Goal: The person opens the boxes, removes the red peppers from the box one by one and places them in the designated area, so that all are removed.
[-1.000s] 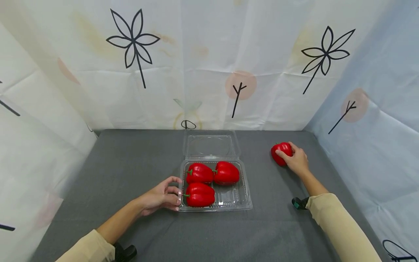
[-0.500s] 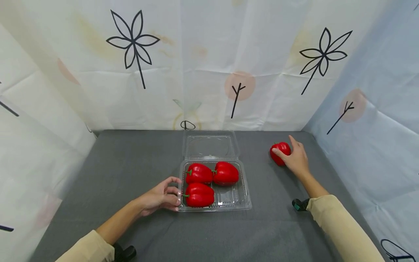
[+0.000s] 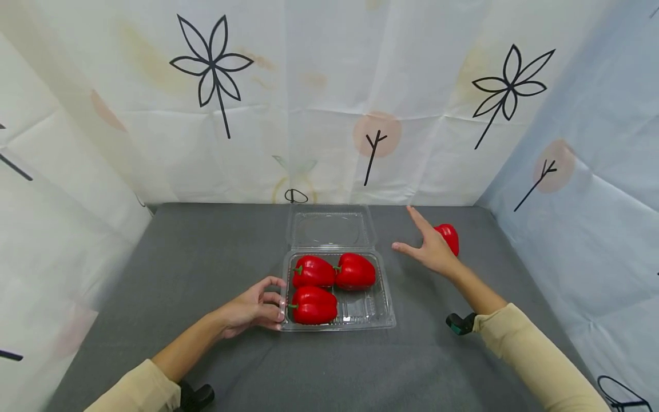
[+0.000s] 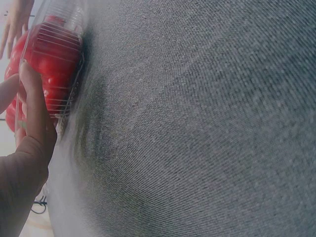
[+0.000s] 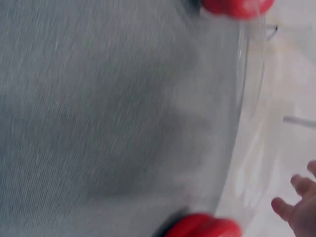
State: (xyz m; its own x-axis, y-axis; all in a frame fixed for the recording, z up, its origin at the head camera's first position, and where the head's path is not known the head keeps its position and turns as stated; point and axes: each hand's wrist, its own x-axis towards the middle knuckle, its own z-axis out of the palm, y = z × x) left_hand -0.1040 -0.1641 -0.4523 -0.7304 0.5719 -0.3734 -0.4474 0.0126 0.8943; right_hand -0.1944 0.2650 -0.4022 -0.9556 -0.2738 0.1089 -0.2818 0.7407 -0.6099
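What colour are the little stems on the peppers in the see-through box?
Green. The stems show best in the head view.

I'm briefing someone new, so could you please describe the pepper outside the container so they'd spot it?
On the gray tabletop, look right of the open clear container, toward the far edge. The red pepper there is partly hidden by the right hand. Unlike the three peppers in the container, it sits alone.

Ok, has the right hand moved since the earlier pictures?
Yes: the right hand has moved left, toward the clear box, judged against the pink circle on the back curtain.
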